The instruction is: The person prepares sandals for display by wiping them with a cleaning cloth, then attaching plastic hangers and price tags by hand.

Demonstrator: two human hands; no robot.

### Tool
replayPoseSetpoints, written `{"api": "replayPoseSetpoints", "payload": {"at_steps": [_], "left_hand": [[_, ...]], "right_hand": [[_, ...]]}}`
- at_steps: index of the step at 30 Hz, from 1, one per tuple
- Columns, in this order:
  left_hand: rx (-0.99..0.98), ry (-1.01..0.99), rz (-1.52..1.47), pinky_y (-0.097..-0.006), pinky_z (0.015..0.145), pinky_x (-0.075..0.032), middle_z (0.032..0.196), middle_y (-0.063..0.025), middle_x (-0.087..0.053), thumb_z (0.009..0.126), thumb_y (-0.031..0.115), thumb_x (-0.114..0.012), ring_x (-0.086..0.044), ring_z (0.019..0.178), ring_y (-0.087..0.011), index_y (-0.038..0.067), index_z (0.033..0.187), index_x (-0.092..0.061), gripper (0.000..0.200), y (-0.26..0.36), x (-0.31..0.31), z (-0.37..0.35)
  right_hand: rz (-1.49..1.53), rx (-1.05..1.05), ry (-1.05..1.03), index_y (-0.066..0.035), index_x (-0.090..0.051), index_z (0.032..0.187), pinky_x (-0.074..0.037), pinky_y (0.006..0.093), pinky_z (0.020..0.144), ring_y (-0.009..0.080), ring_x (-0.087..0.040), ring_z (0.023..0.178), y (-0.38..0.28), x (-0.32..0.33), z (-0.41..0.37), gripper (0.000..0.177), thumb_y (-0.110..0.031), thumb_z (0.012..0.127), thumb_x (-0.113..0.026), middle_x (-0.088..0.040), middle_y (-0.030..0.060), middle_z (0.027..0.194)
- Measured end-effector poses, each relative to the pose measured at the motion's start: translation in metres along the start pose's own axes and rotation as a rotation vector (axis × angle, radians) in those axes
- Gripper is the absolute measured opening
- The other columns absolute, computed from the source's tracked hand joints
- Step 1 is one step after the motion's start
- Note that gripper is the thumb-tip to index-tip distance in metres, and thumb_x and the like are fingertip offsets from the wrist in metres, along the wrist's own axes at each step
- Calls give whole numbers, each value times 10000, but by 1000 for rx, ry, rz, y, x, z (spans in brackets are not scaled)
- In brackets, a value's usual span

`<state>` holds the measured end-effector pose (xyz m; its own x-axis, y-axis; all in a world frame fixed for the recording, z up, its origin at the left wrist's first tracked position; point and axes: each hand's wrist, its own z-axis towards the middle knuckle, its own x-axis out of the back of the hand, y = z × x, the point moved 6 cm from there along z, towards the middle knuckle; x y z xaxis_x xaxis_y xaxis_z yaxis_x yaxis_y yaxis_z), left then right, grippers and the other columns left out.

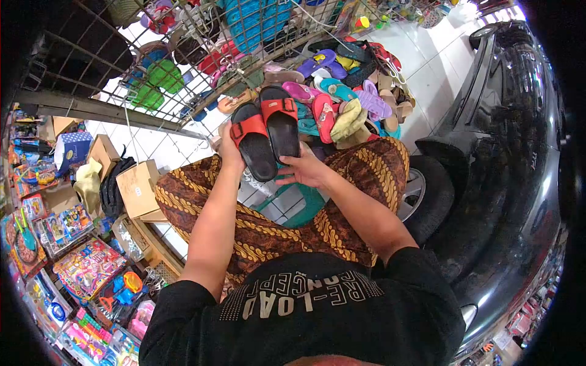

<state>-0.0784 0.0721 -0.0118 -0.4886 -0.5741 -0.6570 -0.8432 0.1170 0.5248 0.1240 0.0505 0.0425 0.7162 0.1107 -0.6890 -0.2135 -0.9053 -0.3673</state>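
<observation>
Two black sandals with red buckled straps are held up side by side over my lap. My left hand [231, 150] grips the left sandal [258, 156] along its outer edge. At the heel of the right sandal [284, 135], my right hand [305, 169] has its thumb on the sole and its other fingers partly below it. Just beyond the sandals lies a heap of mixed footwear, with a red shoe [324, 117], a purple sandal [373, 102] and a teal one [337, 89].
A metal wire rack [201, 36] with hanging sandals stands ahead on the left. Cardboard boxes [138, 190] and packaged toys [89, 266] lie to the left. A black car [488, 183] is close on the right.
</observation>
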Motion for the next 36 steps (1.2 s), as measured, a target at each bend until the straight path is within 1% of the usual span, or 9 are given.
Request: {"api": "replayPoseSetpoints", "payload": {"at_steps": [5,7,8,11,12,18,25,31,36], "left_hand": [[-60,12,151,-332,958,-468,1226,-70,-611,997,446,-467,-588,1109,-187,62,1331,-516,511,-7,16,12],[-51,-67,218,-324,962,-459,1228,-71,-602,1002,478,-443,-573,1121,-174,52,1350,-487,552,-7,-25,-19],[-29,-79,204,-350,926,-495,1239,-80,-614,975,450,-535,-622,1051,-196,59,1329,-523,528,-21,2,-3],[-134,-110,770,-321,929,-478,1215,-100,-601,898,240,-706,-594,1090,-202,12,1348,-455,563,-10,-54,-47],[-78,-91,638,-334,924,-499,1211,-101,-601,821,76,-768,-608,1073,-220,23,1337,-451,608,-14,-52,-45],[-32,-68,316,-361,897,-542,1203,-78,-597,833,0,-727,-621,1071,-218,95,1336,-430,592,-12,-63,-49],[-179,-109,509,-350,898,-531,1211,-95,-593,765,68,-821,-612,1086,-210,61,1340,-420,701,-3,-63,-38],[-99,-172,671,-346,908,-513,1198,-111,-607,691,145,-891,-614,1071,-224,12,1309,-459,767,-7,-58,-30],[-425,-127,1007,-339,886,-523,1175,-117,-614,665,140,-901,-615,1057,-223,0,1281,-474,762,10,-63,-33]], "right_hand": [[97,63,-7,-245,-321,1359,-575,490,887,327,-628,1060,0,13,9,593,7,915,-623,-520,36,1250],[126,97,-6,-240,-313,1353,-574,439,894,294,-634,1054,-10,15,8,568,5,930,-604,-525,39,1258],[126,132,13,-227,-329,1344,-576,407,875,258,-640,1008,-15,17,7,554,16,928,-603,-542,33,1221],[66,214,39,-220,-350,1326,-575,396,872,242,-637,1022,-28,26,7,524,7,929,-607,-561,29,1184],[12,222,62,-217,-354,1325,-582,409,857,240,-647,1011,-31,26,7,530,0,921,-620,-572,38,1182],[-1,210,11,-211,-245,1441,-595,446,823,301,-664,1014,-43,11,-2,684,23,909,-605,-535,86,1243],[-170,292,-9,-184,-268,1418,-601,429,812,292,-667,1030,-40,16,1,634,-11,919,-618,-547,102,1259],[-305,360,49,-160,-256,1429,-602,428,810,262,-666,1031,-45,19,-3,643,-39,922,-633,-558,104,1257],[-335,357,64,-109,-236,1439,-606,421,771,273,-682,997,-45,11,-7,664,-38,915,-638,-585,129,1240]]}}
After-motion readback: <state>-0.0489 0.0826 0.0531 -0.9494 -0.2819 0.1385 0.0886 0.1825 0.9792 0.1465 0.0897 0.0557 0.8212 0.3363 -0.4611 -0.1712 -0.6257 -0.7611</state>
